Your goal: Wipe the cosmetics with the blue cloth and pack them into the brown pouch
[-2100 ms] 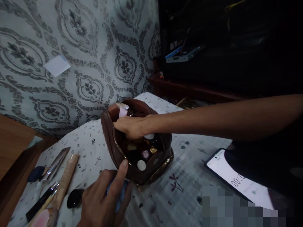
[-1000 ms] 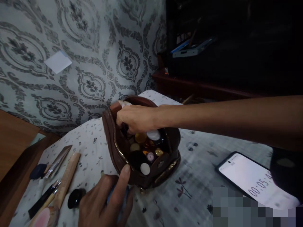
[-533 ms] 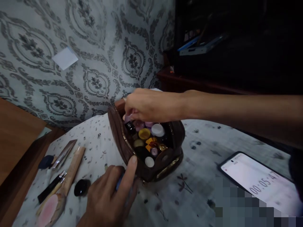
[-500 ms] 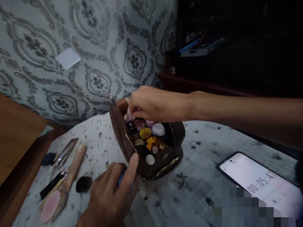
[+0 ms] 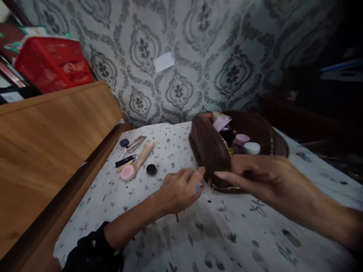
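Observation:
A brown makeup bag [image 5: 211, 153] lies open, with cosmetics inside: a lilac tube [image 5: 220, 123], a pinkish-purple cap [image 5: 242, 139] and a white round cap [image 5: 252, 148]. My right hand [image 5: 263, 177] is at the bag's near end, its thumb against the outside and its fingers curled at the rim, partly hidden. Just left of the bag, my left hand [image 5: 181, 190] is closed around a small blue item [image 5: 197, 187], mostly covered by the fingers; its kind does not show.
On the patterned white cloth [image 5: 181, 241] at left lie a black round pot [image 5: 151, 169], a pink-topped item [image 5: 128, 172], a beige tube [image 5: 144, 155], a black slim item [image 5: 124, 161] and a dark blue cap [image 5: 124, 142]. A wooden panel [image 5: 56, 151] borders the left; a red basket [image 5: 56, 64] stands beyond.
The view has swung left, bringing in the red basket and losing the phone. My right hand has moved from the bag's far end to its near end; my left hand still holds the blue item.

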Motion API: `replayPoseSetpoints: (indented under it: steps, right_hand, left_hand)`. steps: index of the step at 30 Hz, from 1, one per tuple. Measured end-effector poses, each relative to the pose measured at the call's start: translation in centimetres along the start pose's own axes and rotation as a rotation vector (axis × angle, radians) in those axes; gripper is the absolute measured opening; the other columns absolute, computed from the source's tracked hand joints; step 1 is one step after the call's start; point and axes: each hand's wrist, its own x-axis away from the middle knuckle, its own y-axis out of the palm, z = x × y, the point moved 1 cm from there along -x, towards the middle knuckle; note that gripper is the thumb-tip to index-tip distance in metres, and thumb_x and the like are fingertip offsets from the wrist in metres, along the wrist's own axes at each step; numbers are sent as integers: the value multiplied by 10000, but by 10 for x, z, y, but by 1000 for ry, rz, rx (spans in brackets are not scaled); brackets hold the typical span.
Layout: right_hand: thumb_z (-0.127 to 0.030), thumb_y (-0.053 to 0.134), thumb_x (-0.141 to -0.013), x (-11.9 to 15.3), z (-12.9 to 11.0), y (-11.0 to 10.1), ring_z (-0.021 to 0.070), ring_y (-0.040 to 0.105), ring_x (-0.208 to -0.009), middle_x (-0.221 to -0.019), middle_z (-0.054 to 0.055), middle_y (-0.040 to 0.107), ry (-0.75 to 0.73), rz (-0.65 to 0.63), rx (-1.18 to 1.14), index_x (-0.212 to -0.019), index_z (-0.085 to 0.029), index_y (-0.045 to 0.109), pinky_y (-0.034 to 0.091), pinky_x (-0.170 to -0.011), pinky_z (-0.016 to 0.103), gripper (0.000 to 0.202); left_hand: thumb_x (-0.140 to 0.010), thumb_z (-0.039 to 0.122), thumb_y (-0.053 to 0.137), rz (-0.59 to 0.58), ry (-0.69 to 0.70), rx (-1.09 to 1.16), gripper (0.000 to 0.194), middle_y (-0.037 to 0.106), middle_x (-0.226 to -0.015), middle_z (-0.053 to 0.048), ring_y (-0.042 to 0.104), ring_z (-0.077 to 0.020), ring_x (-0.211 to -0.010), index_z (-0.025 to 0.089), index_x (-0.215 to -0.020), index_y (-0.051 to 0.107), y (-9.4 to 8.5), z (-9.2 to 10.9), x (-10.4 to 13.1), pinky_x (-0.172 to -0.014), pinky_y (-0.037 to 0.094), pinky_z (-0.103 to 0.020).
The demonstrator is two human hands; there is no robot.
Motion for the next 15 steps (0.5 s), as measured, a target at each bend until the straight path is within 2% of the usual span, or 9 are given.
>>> replayPoseSetpoints:
  steps: [3,6,8,10,12,15]
  right_hand:
    - [-551,522,-906,6,-7,33,107,424,-512,-551,-16,468,59,-112,-110,-605,-191,486,326,-468,238,471]
    - [-442,548,-886,8,-10,69,146,578,-645,-742,33,641,136,-235,-232,-861,-191,634,425,-538,235,268]
    - [-390,577,-842,7,-10,93,160,620,-710,-881,59,678,189,-277,-303,-1044,-195,642,460,-564,245,288]
    - [-369,588,-808,6,-9,116,154,621,-702,-928,66,670,236,-303,-371,-1101,-197,629,458,-543,244,343]
    - [-359,588,-780,4,-9,138,148,623,-688,-941,67,645,298,-342,-473,-1094,-188,621,456,-519,240,359]
    - [-396,605,-740,2,-10,166,153,643,-671,-897,51,605,412,-364,-635,-1036,-173,605,446,-495,236,370]
  left_hand:
    - [-986,365,390,-64,-117,52,339,648,-991,-67,671,-203,-880,162,-1248,464,0,-11,25,-616,544,-293]
    - [-974,330,415,-69,-224,88,277,643,-992,-64,664,-209,-872,172,-1179,514,3,-29,46,-669,542,-311]
    - [-958,297,437,-55,-309,94,239,636,-1002,-61,654,-209,-876,183,-1136,548,4,-47,57,-722,535,-320]
    - [-950,280,446,-59,-437,79,223,629,-1055,-63,640,-210,-927,199,-1113,574,3,-74,67,-801,518,-326]
    - [-954,265,441,-106,-644,51,250,611,-1158,-59,622,-204,-1012,227,-1163,573,1,-110,78,-879,492,-317]
    - [-967,254,426,-145,-823,14,269,582,-1225,-107,617,-242,-1049,183,-1174,583,1,-169,99,-877,498,-367]
